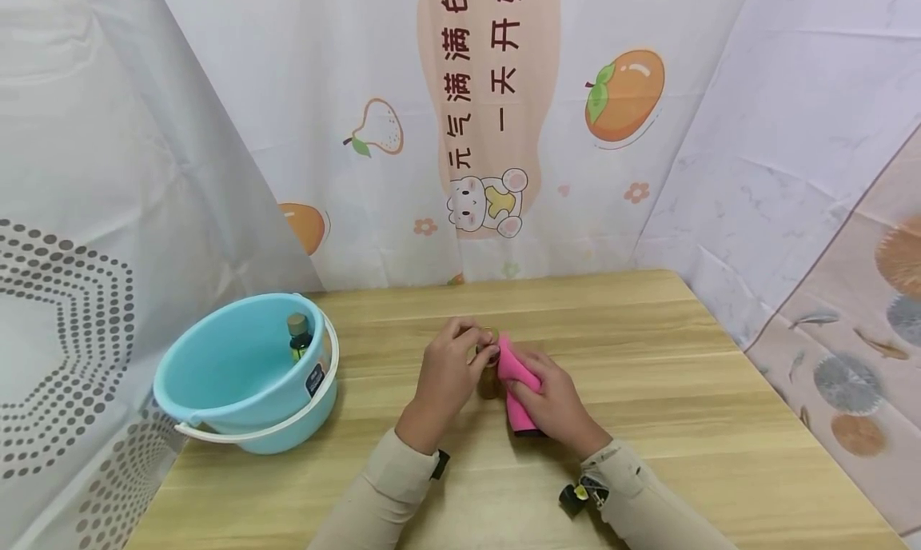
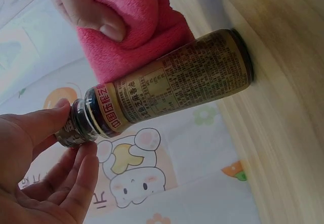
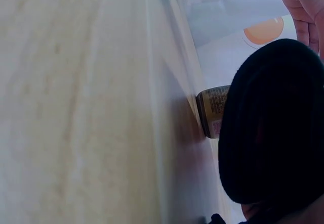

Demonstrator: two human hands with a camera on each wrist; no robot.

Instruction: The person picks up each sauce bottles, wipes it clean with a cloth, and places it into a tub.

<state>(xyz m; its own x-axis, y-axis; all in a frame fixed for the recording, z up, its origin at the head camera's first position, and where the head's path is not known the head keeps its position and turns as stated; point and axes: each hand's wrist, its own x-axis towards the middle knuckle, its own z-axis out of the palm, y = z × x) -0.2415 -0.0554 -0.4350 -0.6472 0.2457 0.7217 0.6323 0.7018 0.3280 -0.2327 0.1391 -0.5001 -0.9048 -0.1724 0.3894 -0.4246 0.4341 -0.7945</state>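
Note:
A sesame oil bottle (image 2: 177, 77) with a gold label stands upright on the wooden table. Its dark cap (image 2: 71, 134) is pinched between the thumb and fingers of my left hand (image 1: 448, 368). My right hand (image 1: 560, 398) grips a pink plush cloth (image 1: 520, 382), which lies against the side of the bottle in the left wrist view. The cloth's lower end is black; in the right wrist view a large black rounded shape (image 3: 273, 123) hides most of the bottle, leaving only its base in sight.
To the left, a light blue bucket (image 1: 216, 358) with a white handle stands on the table (image 1: 647, 358). Inside it is another dark bottle (image 1: 299, 344) with a brown cap. Printed curtains (image 1: 345, 214) hang behind the table and along its sides.

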